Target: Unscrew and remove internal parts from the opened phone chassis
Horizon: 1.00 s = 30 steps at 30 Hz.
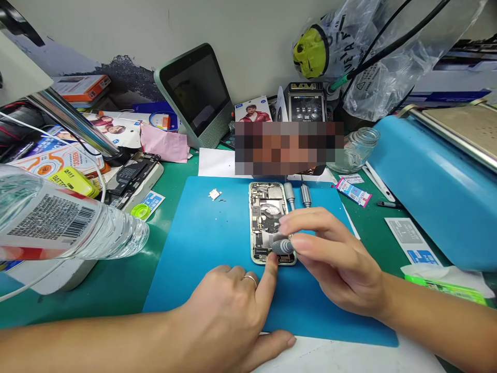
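Observation:
An opened smartphone [267,212] lies on the blue mat [194,238], its inner boards and a round coil area showing. My right hand [339,259] pinches a small screwdriver [282,247] with a grey ridged handle over the phone's lower part. The handle points towards the camera, and its tip is hidden. My left hand [229,300] holds nothing; its index finger is stretched out onto the phone's bottom edge, with the thumb spread apart on the mat's front edge. Small metal pieces [214,194] lie on the mat, left of the phone.
Two more screwdrivers [305,195] lie beyond the phone. A water bottle [70,217] juts in from the left, near another opened phone [134,178]. A smart display [196,93] and a glass jar [357,147] stand behind. A blue machine [430,191] fills the right side.

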### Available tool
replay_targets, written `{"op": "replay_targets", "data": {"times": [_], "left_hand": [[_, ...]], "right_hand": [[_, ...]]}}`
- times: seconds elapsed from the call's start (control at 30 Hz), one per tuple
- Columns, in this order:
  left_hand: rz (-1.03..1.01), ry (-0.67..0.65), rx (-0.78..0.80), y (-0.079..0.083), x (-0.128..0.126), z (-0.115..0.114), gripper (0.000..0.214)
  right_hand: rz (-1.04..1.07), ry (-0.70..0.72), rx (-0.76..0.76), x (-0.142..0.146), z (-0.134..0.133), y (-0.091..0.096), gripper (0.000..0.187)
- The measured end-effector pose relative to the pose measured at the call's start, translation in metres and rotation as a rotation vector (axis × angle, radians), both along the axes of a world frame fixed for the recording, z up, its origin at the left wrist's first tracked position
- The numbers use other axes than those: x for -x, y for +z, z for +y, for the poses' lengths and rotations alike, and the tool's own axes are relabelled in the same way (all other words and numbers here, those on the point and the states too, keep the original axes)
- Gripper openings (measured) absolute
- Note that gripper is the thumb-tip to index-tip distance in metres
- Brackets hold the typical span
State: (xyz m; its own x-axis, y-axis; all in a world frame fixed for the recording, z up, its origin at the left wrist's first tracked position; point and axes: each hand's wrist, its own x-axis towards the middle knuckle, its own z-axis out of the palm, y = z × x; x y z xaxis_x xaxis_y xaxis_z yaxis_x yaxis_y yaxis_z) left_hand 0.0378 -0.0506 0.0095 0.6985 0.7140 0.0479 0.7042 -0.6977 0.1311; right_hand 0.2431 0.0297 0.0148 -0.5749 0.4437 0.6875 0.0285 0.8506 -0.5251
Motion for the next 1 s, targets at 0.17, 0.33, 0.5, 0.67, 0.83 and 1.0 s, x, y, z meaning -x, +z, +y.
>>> {"op": "replay_targets", "data": {"times": [0.17, 0.33, 0.5, 0.67, 0.83, 1.0], "left_hand": [[-0.003, 0.0, -0.022, 0.0002, -0.0002, -0.0004, 0.076], [-0.008, -0.001, -0.044, -0.0002, -0.001, -0.0006, 0.077], [-0.013, 0.012, -0.038, -0.0003, -0.0014, -0.0001, 0.072], [-0.004, 0.017, -0.042, -0.0008, -0.0008, -0.0008, 0.072], [-0.015, 0.005, -0.052, -0.0016, -0.0007, -0.001, 0.069], [-0.007, 0.004, -0.025, -0.0005, -0.0007, -0.0016, 0.069]], "right_hand": [[0.0, 0.071, -0.01, 0.0018, 0.0012, 0.0012, 0.05], [0.001, 0.047, 0.008, 0.0014, -0.0006, 0.0014, 0.048], [-0.014, 0.043, 0.004, 0.0014, -0.0022, 0.0007, 0.052], [-0.036, 0.031, 0.025, 0.0, -0.003, 0.0019, 0.053], [-0.04, 0.005, 0.027, -0.0007, -0.0036, 0.0035, 0.045], [-0.015, 0.032, -0.029, 0.0003, -0.0024, 0.0041, 0.043]]}}
